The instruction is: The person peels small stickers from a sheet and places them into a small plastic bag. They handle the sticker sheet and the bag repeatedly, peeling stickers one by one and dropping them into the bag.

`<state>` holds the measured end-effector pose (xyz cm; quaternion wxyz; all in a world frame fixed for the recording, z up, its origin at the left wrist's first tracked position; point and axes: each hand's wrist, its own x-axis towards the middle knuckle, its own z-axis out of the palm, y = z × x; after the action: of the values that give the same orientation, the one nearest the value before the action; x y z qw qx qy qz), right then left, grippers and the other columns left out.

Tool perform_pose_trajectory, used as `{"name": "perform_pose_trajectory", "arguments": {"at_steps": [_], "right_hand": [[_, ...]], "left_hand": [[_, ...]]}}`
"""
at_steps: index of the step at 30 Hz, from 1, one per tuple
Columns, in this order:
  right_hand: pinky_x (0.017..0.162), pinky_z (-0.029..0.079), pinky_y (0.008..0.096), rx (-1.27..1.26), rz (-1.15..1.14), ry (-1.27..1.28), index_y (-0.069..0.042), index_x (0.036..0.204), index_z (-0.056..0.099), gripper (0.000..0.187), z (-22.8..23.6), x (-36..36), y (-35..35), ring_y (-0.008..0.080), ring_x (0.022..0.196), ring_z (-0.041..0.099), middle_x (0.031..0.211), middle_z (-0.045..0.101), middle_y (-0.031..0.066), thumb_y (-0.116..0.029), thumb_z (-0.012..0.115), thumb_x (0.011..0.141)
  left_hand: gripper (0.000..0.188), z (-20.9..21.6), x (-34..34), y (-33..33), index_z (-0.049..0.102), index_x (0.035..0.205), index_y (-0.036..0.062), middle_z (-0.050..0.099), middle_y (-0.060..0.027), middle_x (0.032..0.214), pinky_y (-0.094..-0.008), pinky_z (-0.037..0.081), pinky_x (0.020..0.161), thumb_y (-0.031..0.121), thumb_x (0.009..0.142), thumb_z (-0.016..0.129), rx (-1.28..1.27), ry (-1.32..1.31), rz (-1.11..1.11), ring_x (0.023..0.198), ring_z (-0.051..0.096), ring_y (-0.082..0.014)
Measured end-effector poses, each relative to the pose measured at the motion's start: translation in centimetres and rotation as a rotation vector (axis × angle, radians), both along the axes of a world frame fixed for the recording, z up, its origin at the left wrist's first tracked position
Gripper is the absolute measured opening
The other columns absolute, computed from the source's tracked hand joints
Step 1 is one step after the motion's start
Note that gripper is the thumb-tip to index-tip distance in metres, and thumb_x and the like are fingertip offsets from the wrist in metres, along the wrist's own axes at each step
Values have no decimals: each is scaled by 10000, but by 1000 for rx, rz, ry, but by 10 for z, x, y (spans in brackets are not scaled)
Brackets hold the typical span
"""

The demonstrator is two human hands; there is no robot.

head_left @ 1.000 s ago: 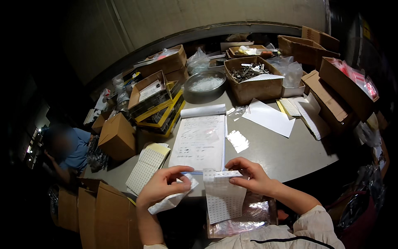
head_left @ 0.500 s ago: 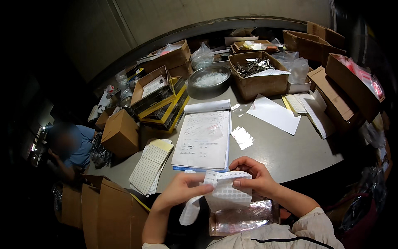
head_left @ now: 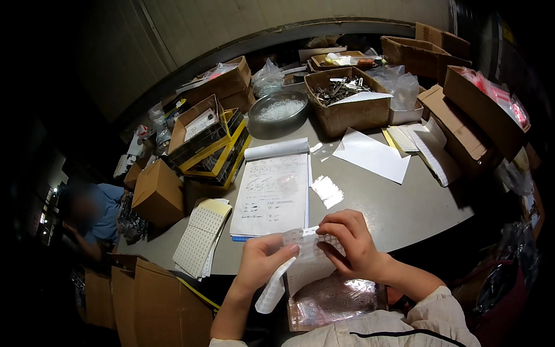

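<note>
A white sheet of small round stickers [head_left: 304, 270] is held up in front of me, over the near edge of the table. My left hand [head_left: 263, 260] pinches its left part between thumb and fingers, and a curled white strip [head_left: 273, 291] hangs down beside that hand. At the sheet's upper right edge, my right hand [head_left: 354, 243] is closed with thumb and fingertips on it. Below the sheet, near my lap, lies a shallow box with clear, shiny plastic bags [head_left: 338, 301]. Just beyond my hands rests a notepad [head_left: 272, 196] with handwriting.
Sticker sheets [head_left: 202, 237] are stacked at the table's left edge. Farther back stand a metal bowl [head_left: 278, 114] of small clear pieces and a carton [head_left: 350, 115] of metal parts. White paper [head_left: 373, 156] lies right of the notepad. A person in blue [head_left: 107, 211] sits at left.
My right hand has shifted its grip on the sheet's upper edge, its fingers now more bent. The sheet has turned and shows less of its face. The whole view has shifted slightly.
</note>
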<state>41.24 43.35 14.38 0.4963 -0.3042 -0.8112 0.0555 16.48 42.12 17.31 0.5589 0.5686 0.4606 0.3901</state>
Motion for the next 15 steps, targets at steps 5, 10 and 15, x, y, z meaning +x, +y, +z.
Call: {"name": "perform_pose_trajectory", "arguments": {"at_steps": [5, 10, 15], "right_hand": [[930, 442, 453, 120, 56, -19, -59, 1206, 650, 442, 0, -9, 4, 361, 1001, 577, 1125, 630, 133, -27, 758, 779], [860, 468, 399, 73, 50, -25, -44, 1112, 685, 334, 4, -11, 7, 291, 919, 617, 1048, 656, 103, -20, 808, 803], [851, 476, 398, -11, 73, -17, -45, 1112, 687, 320, 2, -6, 8, 285, 939, 628, 1058, 662, 105, -23, 800, 813]], "left_hand": [[194, -6, 8, 0, 778, 1092, -47, 746, -20, 944, -247, 502, 773, 96, 960, 765, 54, 20, 8, 877, 618, -67], [206, -5, 10, 0, 777, 1088, -51, 736, -14, 927, -245, 493, 780, 118, 971, 760, 72, 48, -23, 872, 608, -68], [203, -12, 11, 3, 773, 1074, -54, 732, -10, 937, -246, 490, 790, 127, 991, 733, 25, -21, -46, 883, 609, -69]]}}
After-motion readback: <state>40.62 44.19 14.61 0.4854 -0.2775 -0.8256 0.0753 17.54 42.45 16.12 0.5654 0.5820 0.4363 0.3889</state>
